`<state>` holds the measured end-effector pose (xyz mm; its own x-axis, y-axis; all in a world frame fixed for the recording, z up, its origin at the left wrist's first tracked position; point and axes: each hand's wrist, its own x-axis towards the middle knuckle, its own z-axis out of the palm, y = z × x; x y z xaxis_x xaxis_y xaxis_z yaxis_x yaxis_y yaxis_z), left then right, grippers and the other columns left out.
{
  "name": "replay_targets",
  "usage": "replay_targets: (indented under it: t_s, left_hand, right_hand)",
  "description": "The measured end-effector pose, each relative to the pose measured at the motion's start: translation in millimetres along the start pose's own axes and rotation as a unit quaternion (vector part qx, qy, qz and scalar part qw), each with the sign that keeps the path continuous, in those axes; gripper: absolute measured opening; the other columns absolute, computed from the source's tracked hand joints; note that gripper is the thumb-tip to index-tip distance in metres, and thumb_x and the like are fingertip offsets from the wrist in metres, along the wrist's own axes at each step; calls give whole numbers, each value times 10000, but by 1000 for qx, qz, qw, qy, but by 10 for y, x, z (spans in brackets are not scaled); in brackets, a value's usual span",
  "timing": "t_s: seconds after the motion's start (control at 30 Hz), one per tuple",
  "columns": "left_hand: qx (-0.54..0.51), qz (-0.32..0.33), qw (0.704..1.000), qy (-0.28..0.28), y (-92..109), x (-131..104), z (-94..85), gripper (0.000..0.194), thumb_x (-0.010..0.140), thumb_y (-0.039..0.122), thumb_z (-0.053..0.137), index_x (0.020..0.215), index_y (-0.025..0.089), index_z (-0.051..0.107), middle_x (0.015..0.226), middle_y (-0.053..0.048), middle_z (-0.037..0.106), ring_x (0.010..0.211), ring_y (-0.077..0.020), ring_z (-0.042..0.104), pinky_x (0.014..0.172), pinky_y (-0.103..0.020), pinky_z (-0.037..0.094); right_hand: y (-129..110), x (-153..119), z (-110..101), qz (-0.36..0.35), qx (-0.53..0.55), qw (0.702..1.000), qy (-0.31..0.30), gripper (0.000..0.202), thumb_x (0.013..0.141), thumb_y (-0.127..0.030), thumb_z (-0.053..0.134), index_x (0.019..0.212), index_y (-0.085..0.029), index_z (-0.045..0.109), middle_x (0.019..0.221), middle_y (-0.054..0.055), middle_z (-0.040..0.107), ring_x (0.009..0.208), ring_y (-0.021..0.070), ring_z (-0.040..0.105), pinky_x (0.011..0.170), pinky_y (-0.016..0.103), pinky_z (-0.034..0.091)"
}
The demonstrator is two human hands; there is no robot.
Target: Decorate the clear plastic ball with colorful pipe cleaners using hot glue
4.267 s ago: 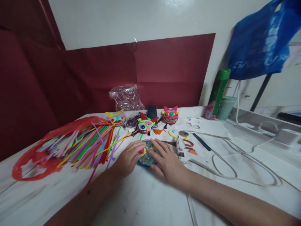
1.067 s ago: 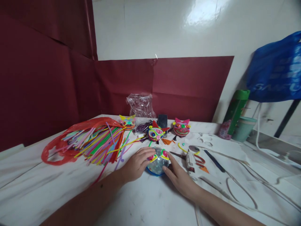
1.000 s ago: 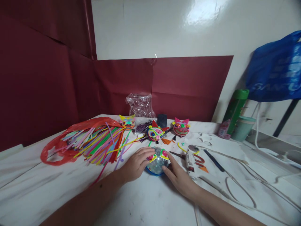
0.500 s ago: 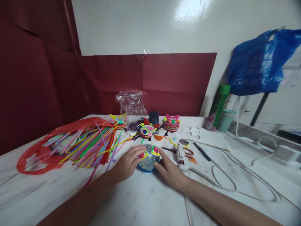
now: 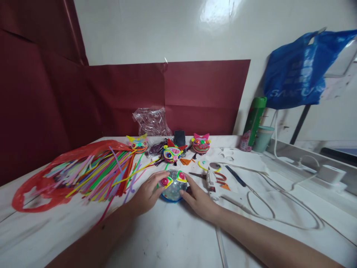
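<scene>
A clear, round piece [image 5: 172, 190] with a blue lower rim rests on the white table. On its upper part sit two eye shapes in pink, yellow and green, the left eye [image 5: 165, 181] and the right eye [image 5: 181, 176]. My left hand [image 5: 149, 191] holds the piece by its left side, fingers over the top near the left eye. From the right, my right hand [image 5: 197, 196] grips it with the thumb on the front and the fingers curved behind. A white glue gun [image 5: 212, 183] lies just right of my right hand, beside orange-handled scissors [image 5: 221, 178].
Colourful pipe cleaners [image 5: 97, 175] lie on a red bag [image 5: 21, 195] at the left. Behind are decorated heads [image 5: 173, 153], [image 5: 201, 144] and a phone [image 5: 180, 138]. Cables [image 5: 267, 212], a dark-handled tool [image 5: 235, 175], a green can [image 5: 255, 121] and a cup [image 5: 262, 139] are at right.
The camera view has shifted slightly, moving the scene left in the picture. Both hands stay on the clear piece, whose left eye now shows more fully.
</scene>
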<state>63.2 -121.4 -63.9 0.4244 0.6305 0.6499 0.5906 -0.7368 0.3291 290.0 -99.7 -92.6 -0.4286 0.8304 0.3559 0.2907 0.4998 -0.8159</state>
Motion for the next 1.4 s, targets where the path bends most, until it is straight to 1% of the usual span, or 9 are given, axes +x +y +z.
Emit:
replay_targets:
  t_s: [0.2,0.3,0.43,0.53,0.77,0.87,1.03,1.2,1.4]
  left_hand:
    - [-38,-24,999,-2,-7,-59,-6,532,841,235,579,1350,209,427,1462,-138,416,1359,-285,378,1120,-458,322]
    - [-62,-116,990,48,-20,-50,86,671,662,219,743,1278,187,479,1423,-161,439,1338,-329,388,1103,-482,325]
    - [-244,-336,902,121,-119,3,223,544,531,255,809,999,172,544,968,-74,666,931,-255,649,828,-381,511]
    - [-330,-402,844,129,-225,13,223,436,524,377,816,781,174,529,684,7,627,679,-184,641,675,-310,503]
    - [-393,-398,822,108,-191,-18,76,483,626,530,749,889,151,605,848,-56,686,813,-199,653,759,-315,502]
    - [-415,-374,825,92,-125,7,54,513,602,493,788,948,156,617,943,-76,693,898,-217,646,792,-309,490]
    - [-332,-382,857,91,-118,33,66,504,602,535,762,906,154,634,872,-61,692,816,-205,647,739,-298,496]
    - [-304,-420,850,94,-212,-11,76,452,662,593,682,771,161,610,692,-23,658,651,-194,641,627,-308,516]
    - [-336,-389,852,103,-225,-36,6,496,746,623,594,943,171,654,884,-93,725,828,-247,674,741,-347,533]
  right_hand:
    - [-10,-14,18,13,6,1000,4,642,869,-371,502,1437,-168,285,1426,131,446,1280,259,452,1096,452,335]
    - [-13,-11,13,29,-4,999,16,631,866,-375,505,1424,-161,301,1301,140,547,1151,268,549,999,450,428]
    - [-44,10,-10,57,2,998,13,544,882,-377,478,1358,-150,344,968,81,652,837,220,630,779,380,512]
    - [-99,14,-17,58,41,997,6,431,871,-377,489,1236,-166,402,871,46,645,762,194,624,701,332,506]
    - [-132,-26,50,4,72,996,47,180,801,-339,529,917,-207,490,983,61,603,799,172,580,680,293,474]
    - [-127,-16,43,42,99,993,52,239,794,-347,526,980,-205,481,825,8,587,678,147,549,623,276,453]
    - [-126,20,5,58,131,989,40,408,720,-333,603,1097,-204,517,1022,41,607,743,150,575,678,290,476]
    - [-72,17,42,83,183,979,25,318,746,-332,622,1016,-196,523,727,-18,618,680,157,591,667,296,479]
    - [-97,-16,67,49,180,982,13,318,764,-332,616,1034,-183,540,902,36,630,776,161,603,747,321,497]
